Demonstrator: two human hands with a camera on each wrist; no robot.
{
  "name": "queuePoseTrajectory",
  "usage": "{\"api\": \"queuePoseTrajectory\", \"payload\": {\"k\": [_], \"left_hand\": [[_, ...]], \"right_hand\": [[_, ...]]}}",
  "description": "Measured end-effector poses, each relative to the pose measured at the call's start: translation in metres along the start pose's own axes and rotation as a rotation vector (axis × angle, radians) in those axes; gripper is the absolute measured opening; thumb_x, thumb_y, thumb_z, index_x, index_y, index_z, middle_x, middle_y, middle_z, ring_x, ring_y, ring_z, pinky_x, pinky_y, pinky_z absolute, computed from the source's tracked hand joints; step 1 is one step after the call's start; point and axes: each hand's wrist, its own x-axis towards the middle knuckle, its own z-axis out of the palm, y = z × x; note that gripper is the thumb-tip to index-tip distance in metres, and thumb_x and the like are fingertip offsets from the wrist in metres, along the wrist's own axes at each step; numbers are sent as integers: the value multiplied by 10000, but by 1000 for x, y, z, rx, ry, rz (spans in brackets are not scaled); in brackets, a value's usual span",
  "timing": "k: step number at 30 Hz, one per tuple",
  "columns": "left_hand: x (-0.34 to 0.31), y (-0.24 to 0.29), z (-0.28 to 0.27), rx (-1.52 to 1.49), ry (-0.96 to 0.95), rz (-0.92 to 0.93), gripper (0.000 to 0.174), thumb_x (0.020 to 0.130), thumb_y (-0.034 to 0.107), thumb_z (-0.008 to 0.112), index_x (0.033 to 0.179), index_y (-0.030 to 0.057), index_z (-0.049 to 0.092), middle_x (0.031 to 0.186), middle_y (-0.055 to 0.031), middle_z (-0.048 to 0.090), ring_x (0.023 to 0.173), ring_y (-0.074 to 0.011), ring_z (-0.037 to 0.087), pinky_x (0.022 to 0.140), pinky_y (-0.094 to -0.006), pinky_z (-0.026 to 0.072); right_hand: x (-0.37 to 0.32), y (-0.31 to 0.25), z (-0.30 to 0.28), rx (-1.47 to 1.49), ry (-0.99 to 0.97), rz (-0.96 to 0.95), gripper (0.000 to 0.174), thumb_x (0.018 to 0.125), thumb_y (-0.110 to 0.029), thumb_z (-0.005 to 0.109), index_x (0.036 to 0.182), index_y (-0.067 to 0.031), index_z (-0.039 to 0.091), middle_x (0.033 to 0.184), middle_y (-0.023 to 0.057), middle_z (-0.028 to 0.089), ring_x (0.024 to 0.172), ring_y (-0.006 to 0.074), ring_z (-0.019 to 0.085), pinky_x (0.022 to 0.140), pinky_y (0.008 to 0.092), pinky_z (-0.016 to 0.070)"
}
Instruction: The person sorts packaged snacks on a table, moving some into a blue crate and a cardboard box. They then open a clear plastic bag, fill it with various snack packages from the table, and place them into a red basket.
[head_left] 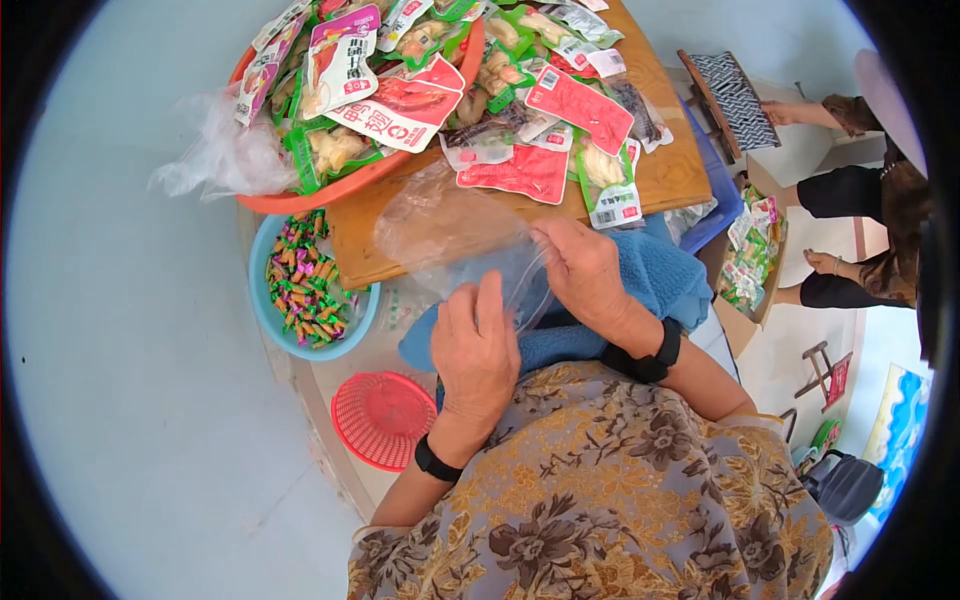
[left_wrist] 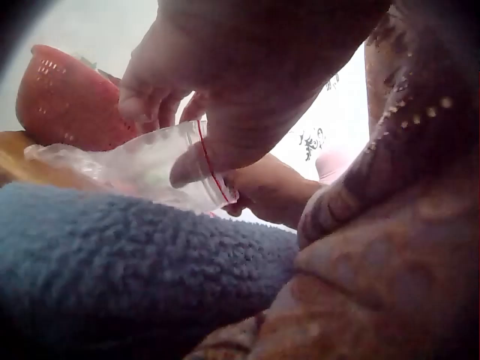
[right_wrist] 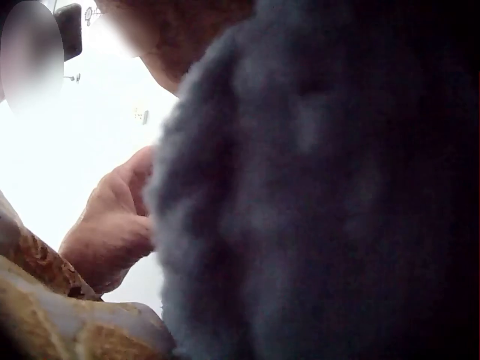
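A clear resealable plastic bag spans the space between both hands, over the table's near edge. At its mouth, my right hand pinches the rim with thumb and finger. The left hand is at the same mouth, one finger raised. In the left wrist view a red line runs along the bag's mouth; the left thumb shows through the plastic, the other fingers apart above it. Blue fleecy cloth lies on the lap beneath the hands and fills much of the right wrist view.
An orange basket heaped with packaged snacks stands on the wooden table, more packets beside it. Below are a blue basin of wrapped sweets and a red basket. Another person's arm is at right, near a carton of packets.
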Motion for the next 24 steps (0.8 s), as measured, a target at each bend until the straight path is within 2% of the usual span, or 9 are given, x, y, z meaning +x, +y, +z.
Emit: {"api": "queuePoseTrajectory", "payload": {"k": [2,8,10,13,14,16,20,23,24], "left_hand": [[-7,-6,3,28,-19,-16,449,791,-23,700,1221,57,596,1037,-143,595,905,-347,610,775,-433,507],[-15,-16,8,29,55,15,353,825,-14,685,1166,51,617,953,-147,592,814,-339,613,663,-404,508],[-12,-12,5,50,80,17,259,845,13,702,1094,60,646,814,-121,586,701,-312,604,578,-397,488],[-5,-13,1,86,169,65,181,852,53,727,1023,78,671,703,-88,566,603,-287,576,527,-400,463],[-2,-15,0,85,170,64,181,852,53,727,1023,78,671,703,-88,566,603,-287,576,527,-400,463],[2,-19,-2,146,174,158,166,842,84,723,996,69,664,627,-38,483,540,-217,524,471,-353,424],[0,-12,-2,69,94,140,150,844,95,748,979,87,685,643,-80,560,546,-270,554,483,-397,436],[-1,-8,5,30,113,135,155,843,93,744,987,75,687,625,-82,556,542,-270,557,480,-398,436],[-1,-9,7,51,119,121,167,840,89,744,997,68,692,626,-84,559,544,-270,561,480,-397,439]], "right_hand": [[3,0,0,-1,37,11,97,879,-68,667,969,-43,639,819,161,646,723,374,650,590,446,519],[2,-4,-5,-10,-5,-58,75,878,-82,668,947,-56,651,801,142,603,686,354,630,568,430,513],[0,-5,-6,-121,-93,-127,79,851,-80,676,921,-62,646,763,123,550,650,329,609,543,423,502],[3,4,-4,-160,-63,-194,88,822,-81,680,897,-71,635,737,109,517,633,307,598,523,417,492],[4,5,-5,-160,-63,-194,88,822,-81,680,897,-71,635,737,109,517,633,307,598,523,417,492],[5,6,-6,-137,-95,-111,149,812,-42,730,944,-46,662,765,113,573,681,324,622,568,419,499],[6,5,-2,-164,-116,-181,171,779,-83,706,932,-73,633,791,109,560,693,319,624,551,427,507],[17,-17,-11,-100,-46,-131,249,743,-84,726,972,-43,636,847,112,597,740,331,627,604,415,521],[20,-20,-14,-109,35,-222,307,725,-87,733,1008,-26,631,896,113,607,754,330,623,624,405,523]]}}
